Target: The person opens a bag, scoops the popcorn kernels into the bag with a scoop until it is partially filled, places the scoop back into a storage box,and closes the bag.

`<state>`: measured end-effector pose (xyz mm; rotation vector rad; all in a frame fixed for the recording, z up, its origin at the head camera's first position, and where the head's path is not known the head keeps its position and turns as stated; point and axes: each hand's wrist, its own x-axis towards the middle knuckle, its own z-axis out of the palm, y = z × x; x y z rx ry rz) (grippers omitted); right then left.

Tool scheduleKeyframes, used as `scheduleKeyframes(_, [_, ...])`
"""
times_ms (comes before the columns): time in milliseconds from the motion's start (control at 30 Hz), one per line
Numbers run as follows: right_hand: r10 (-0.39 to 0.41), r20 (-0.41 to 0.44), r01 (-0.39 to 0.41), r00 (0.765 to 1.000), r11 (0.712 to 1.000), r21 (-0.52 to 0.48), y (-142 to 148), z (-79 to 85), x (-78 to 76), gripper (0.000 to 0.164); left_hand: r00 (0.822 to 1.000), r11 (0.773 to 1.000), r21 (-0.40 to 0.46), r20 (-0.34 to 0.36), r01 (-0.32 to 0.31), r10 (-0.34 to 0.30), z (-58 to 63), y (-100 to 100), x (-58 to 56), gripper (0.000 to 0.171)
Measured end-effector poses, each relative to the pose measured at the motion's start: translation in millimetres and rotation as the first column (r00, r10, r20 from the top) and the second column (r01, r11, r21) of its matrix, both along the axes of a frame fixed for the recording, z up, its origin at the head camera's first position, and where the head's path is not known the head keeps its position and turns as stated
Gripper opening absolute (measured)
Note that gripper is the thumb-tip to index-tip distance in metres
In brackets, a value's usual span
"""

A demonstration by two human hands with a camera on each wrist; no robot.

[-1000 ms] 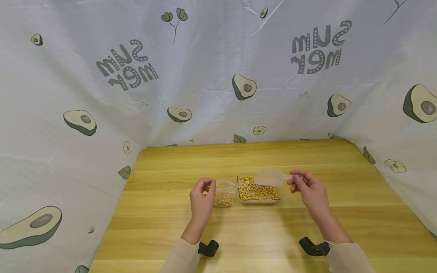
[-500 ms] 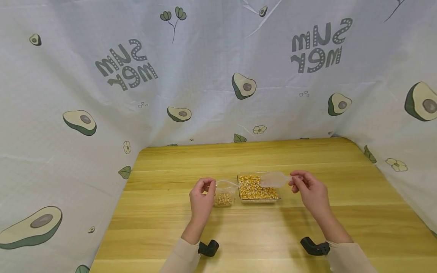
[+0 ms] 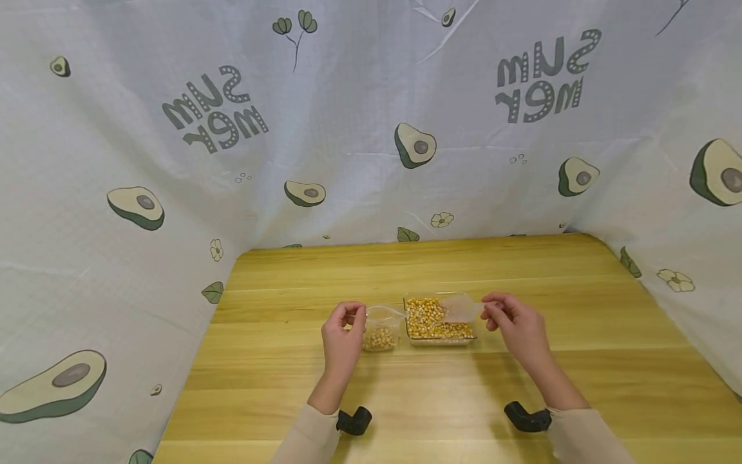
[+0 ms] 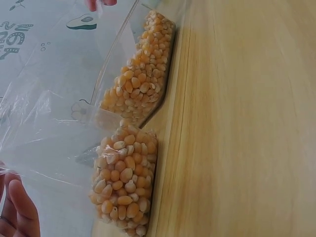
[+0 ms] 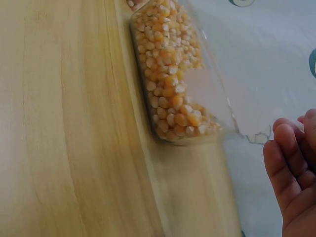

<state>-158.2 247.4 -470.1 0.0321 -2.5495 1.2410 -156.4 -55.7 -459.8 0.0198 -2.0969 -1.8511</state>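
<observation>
My left hand (image 3: 343, 335) pinches the rim of a clear zip bag (image 3: 390, 320), whose mouth gapes at the top. Corn kernels (image 4: 123, 180) fill the bag's lower part, which rests on the table. Right beside it stands a clear glass container (image 3: 440, 342) of yellow corn kernels (image 3: 426, 316). My right hand (image 3: 518, 325) pinches the handle of a translucent white scoop (image 3: 460, 309) at the container's right side. In the right wrist view the scoop's blade (image 5: 205, 89) dips inside the container against the kernels.
The wooden table (image 3: 301, 386) spreads around the bag and container. A pale curtain (image 3: 348, 116) printed with avocados hangs behind the table and along both sides. Each wrist wears a black camera mount (image 3: 355, 421).
The scoop has moved down into the container of corn, first shifting right, then back left, with my right hand following. My left hand and the bag stay put.
</observation>
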Motion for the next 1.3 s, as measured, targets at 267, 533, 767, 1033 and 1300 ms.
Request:
scheduleKeyframes(267, [0.017, 0.098, -0.003, 0.995, 0.990, -0.139, 0, -13.1, -6.3, 0.022, 1.000, 1.000, 0.004, 0.002, -0.002, 0.002, -0.7, -1, -0.6, 0.010])
scheduleKeyframes(533, [0.034, 0.166, 0.009, 0.985, 0.969, -0.247, 2, -25.6, -13.2, 0.023, 1.000, 1.000, 0.003, 0.000, 0.000, 0.000, 0.6, -1, -0.9, 0.011])
scheduleKeyframes(767, [0.053, 0.221, 0.016, 0.974, 0.953, -0.302, 3, -31.9, -17.6, 0.026, 1.000, 1.000, 0.003, 0.002, -0.003, 0.003, -0.3, -1, -1.0, 0.009])
scheduleKeyframes(1033, [0.071, 0.288, 0.046, 0.955, 0.924, -0.379, 3, -37.3, -19.9, 0.032, 1.000, 1.000, 0.008, -0.001, -0.007, 0.007, -1.1, 0, 0.1, 0.009])
scheduleKeyframes(1300, [0.127, 0.322, 0.067, 0.938, 0.847, -0.527, 3, -34.8, -18.5, 0.030, 1.000, 1.000, 0.007, -0.002, -0.011, 0.011, 0.6, -2, 1.0, 0.010])
